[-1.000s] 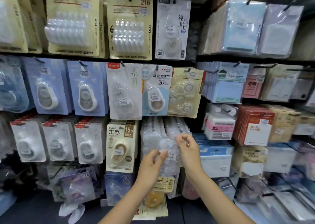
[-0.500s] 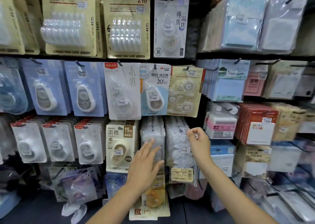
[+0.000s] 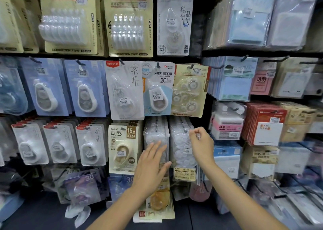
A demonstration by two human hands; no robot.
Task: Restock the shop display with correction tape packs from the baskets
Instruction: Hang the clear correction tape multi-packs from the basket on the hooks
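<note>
Even, slightly dim indoor light, soft glare on plastic wrappers, edges blurred and bowed by wide-angle distortion.

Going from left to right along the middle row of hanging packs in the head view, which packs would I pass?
Two blue-card packs → white pack with the red corner → light blue "20" pack → beige multi-roll pack.

The left hand (image 3: 152, 166) covers the lower part of a clear correction tape pack (image 3: 156, 138), and the orange pack (image 3: 160, 200) below shows only past the wrist. Whether the right hand (image 3: 201, 145) pinches the neighbouring clear pack (image 3: 181, 147) or its hook cannot be told. Packs at the left edge (image 3: 7, 95) are cut off and blurred.
</note>
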